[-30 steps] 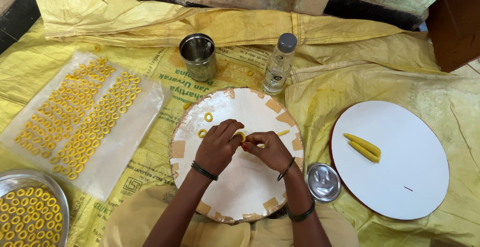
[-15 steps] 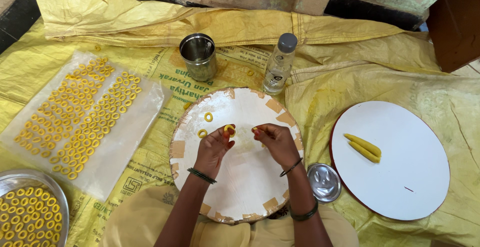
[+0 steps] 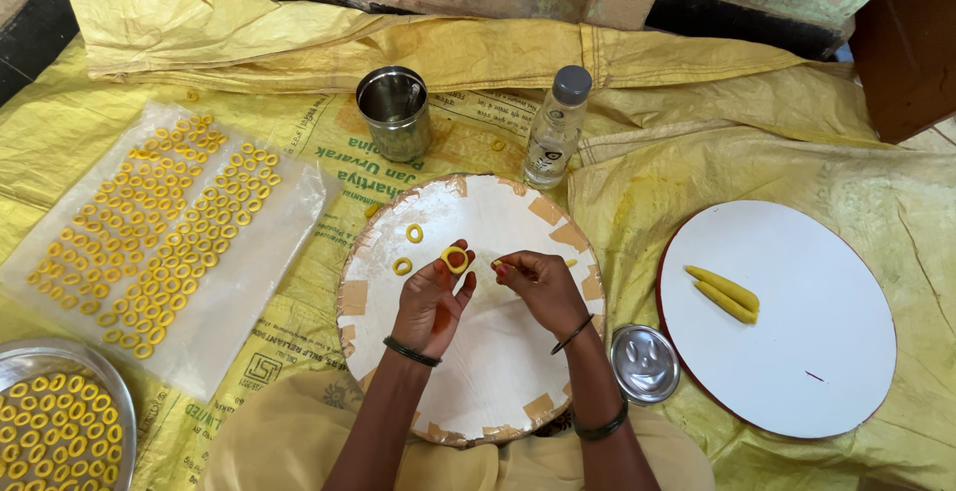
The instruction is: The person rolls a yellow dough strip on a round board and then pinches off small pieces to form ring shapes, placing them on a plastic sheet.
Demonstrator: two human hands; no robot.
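Small yellow dough ring (image 3: 456, 259) sits pinched at the tips of the left hand (image 3: 430, 302), thumb & fingers closed on it, raised just above the round white work board with tan tape patches round its rim (image 3: 518, 391). Right hand (image 3: 543, 287) is just beside, fingers curled together on a small bit of yellow dough (image 3: 498, 267); can't tell how much dough is in it.

Progress, judged from how things lie: lots done. Two finished yellow rings (image 3: 407, 250) lie loose on the board, near the left hand. Clear plastic sheet (image 3: 249, 282) to the left carries many rows of same rings, approx. half its area filled w/ the near-right part bare. Round steel plate (image 3: 115, 396) at bottom left holds a heap more. Left to do: two yellow dough rolls (image 3: 725, 295) lie on the round white board with red edge (image 3: 797, 391) at right, well apart from the hands, not yet cut or shaped.

Pose: both forearms come up from bottom of view, wrists over the work board, palms turned inward toward each other, dark bangles on both wrists. Left hand's fingers point up & away; right hand is bent at the wrist.

Further out: steel tumbler (image 3: 394, 111) & clear plastic bottle with grey cap (image 3: 556, 127) stand beyond the board, small steel lid (image 3: 645, 364) between the two boards, all on yellow woven sacking (image 3: 697, 93) on the floor.
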